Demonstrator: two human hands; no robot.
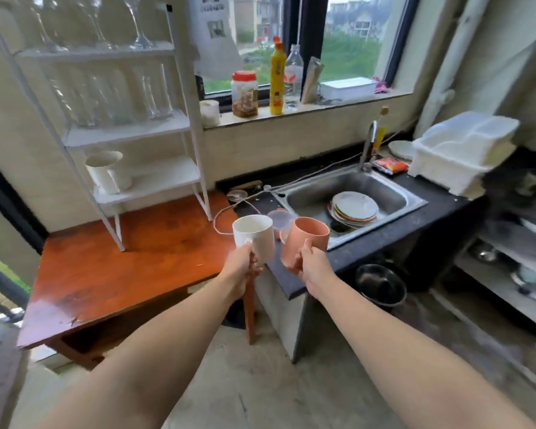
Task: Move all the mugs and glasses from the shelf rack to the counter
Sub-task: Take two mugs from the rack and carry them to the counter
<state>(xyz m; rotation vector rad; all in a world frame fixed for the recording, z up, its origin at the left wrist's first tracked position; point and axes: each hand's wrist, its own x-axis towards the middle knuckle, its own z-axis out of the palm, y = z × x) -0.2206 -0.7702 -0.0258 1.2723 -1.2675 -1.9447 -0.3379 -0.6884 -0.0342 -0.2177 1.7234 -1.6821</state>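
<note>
At frame centre, the left hand (241, 264) grips a white mug (254, 238) by its handle and the right hand (310, 267) a pink mug (304, 244), held upright over the counter (384, 239) edge, probably for setting down. More glasses (112, 94) wait on the rack (180, 88), upper left.

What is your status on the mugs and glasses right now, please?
Left hand grips white mug, right hand grips pink mug. Another white mug and glasses still on rack. Dark counter ahead, path open.
</note>
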